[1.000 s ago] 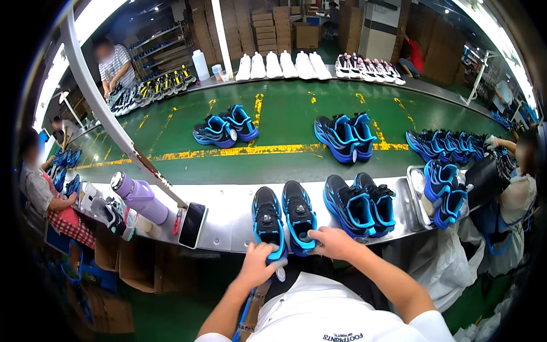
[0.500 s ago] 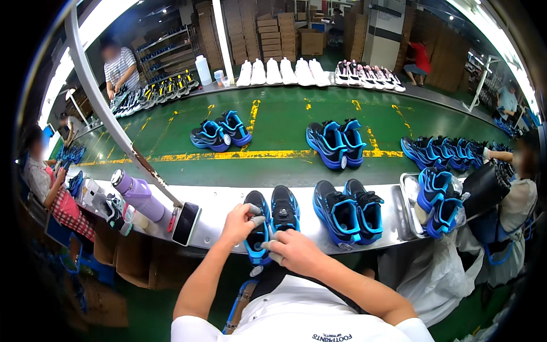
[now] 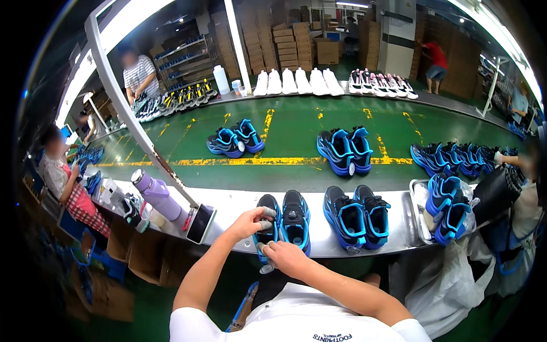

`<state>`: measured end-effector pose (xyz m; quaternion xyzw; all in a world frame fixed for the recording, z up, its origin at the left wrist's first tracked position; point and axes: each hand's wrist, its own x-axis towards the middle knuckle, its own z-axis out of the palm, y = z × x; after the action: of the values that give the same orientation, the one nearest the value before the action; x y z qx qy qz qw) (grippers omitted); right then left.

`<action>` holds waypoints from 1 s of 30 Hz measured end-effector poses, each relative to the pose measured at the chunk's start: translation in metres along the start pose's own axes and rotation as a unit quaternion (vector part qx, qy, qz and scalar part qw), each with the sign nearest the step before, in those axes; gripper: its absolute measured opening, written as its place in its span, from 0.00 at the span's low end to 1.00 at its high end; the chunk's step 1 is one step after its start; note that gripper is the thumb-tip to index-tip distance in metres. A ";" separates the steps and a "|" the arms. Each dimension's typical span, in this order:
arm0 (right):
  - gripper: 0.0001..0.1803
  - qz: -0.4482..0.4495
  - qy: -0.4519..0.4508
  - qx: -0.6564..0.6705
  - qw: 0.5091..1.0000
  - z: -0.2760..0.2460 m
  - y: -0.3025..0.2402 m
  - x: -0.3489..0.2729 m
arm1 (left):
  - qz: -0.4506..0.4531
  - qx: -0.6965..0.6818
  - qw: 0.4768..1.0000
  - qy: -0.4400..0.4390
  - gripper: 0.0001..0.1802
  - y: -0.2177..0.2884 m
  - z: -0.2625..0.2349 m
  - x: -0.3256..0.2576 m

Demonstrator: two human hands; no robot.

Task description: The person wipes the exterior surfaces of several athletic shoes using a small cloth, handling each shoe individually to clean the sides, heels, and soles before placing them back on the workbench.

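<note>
Your right hand (image 3: 288,257) rests on the heel end of a black and blue sneaker (image 3: 266,225) at the near edge of the metal tabletop (image 3: 228,205), with its fingers bent down over the shoe, so it seems to press the shoe steady. Your left hand (image 3: 250,219) is closed around the upper part of the same sneaker, near the tongue; I cannot tell exactly what the fingertips pinch there, because the view is small. The shoe lies with its toe away from you, and this lets both hands come to the opening from your side.

Just beside it on the right stands its partner shoe (image 3: 296,219), touching it, and further right a second pair (image 3: 358,216) waits in the same direction. To your left a dark phone (image 3: 200,223) leans at the tabletop edge, next to a lilac bottle (image 3: 156,194). On the right a tray (image 3: 420,212) holds two more blue sneakers.

Behind the tabletop the green conveyor belt (image 3: 285,171) carries several pairs, well apart from each other. At the far side a row of white shoes (image 3: 296,82) stands on another line, where another person bends over the work.
</note>
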<state>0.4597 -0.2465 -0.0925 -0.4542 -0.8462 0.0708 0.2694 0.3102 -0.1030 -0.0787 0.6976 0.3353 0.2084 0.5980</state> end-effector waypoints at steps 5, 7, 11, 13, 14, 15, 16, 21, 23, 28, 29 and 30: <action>0.18 0.021 -0.016 0.003 1.000 -0.001 -0.002 0.003 | 0.012 0.232 0.971 0.060 0.19 -0.006 0.000 -0.001; 0.19 0.033 -0.037 -0.001 0.999 -0.002 -0.002 0.003 | -0.019 0.144 0.989 0.017 0.21 -0.007 -0.001 -0.002; 0.23 0.037 -0.066 0.036 0.996 -0.009 -0.002 0.009 | 0.018 0.173 0.985 0.017 0.19 -0.015 -0.019 -0.019; 0.21 0.063 -0.096 0.113 0.987 -0.023 0.008 0.007 | 0.089 0.209 0.963 0.142 0.15 0.011 0.000 -0.038; 0.19 0.073 -0.109 0.166 0.977 -0.033 0.016 0.011 | 0.052 0.130 0.973 0.182 0.14 0.011 0.001 -0.046; 0.13 0.065 -0.090 0.211 0.971 -0.047 0.022 0.020 | -0.037 -0.074 0.984 0.155 0.13 0.001 -0.002 -0.065; 0.11 0.072 -0.041 0.234 0.969 -0.064 0.028 0.031 | -0.123 -0.280 0.945 0.116 0.15 -0.009 -0.002 -0.080; 0.20 0.140 -0.164 0.197 0.956 -0.093 0.076 0.098 | -0.195 -0.488 0.845 0.098 0.18 0.010 0.025 -0.070; 0.31 0.048 -0.200 0.206 0.957 -0.067 0.095 0.110 | -0.199 -0.519 0.822 0.125 0.17 -0.010 0.034 -0.059; 0.36 -0.077 -0.315 0.147 0.934 -0.038 0.093 0.128 | -0.190 -0.453 0.854 0.172 0.17 0.010 0.053 -0.057; 0.34 -0.082 -0.321 0.126 0.935 -0.033 0.092 0.126 | -0.197 -0.455 0.851 0.172 0.16 0.010 0.053 -0.058; 0.32 -0.089 -0.327 0.104 0.935 -0.030 0.090 0.126 | -0.204 -0.457 0.848 0.174 0.16 0.012 0.052 -0.058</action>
<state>0.4852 -0.0966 -0.0504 -0.2979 -0.9126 0.2787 0.0288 0.3087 -0.1815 -0.0710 0.2141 0.4353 0.3294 0.8101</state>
